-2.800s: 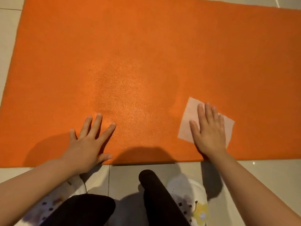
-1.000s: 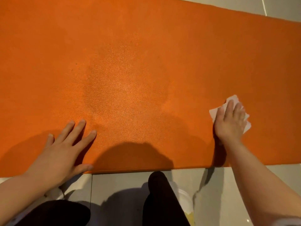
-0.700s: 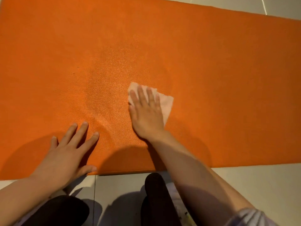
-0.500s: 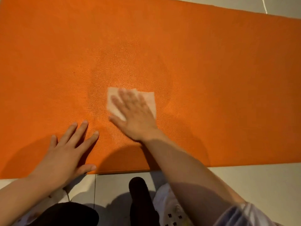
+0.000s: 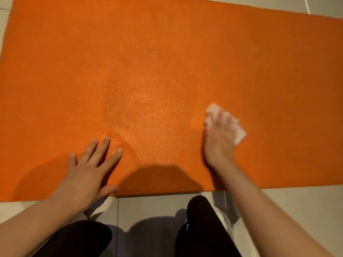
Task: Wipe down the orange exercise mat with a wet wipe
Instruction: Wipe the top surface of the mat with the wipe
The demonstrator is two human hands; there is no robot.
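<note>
Orange mat [image 5: 167,62] lies flat on the tiled floor [image 5: 297,204], filling most of the frame.
Right of centre, the right hand [image 5: 220,138], blurred, presses a white wet wipe [image 5: 239,133] flat against the mat with straight fingers. At lower left, the left hand [image 5: 87,173] rests palm-down with fingers spread on the mat's near edge, holding nothing. A paler, shiny patch shows on the mat at mid-frame. Dark-clothed knees [image 5: 202,225] sit along the bottom edge.
</note>
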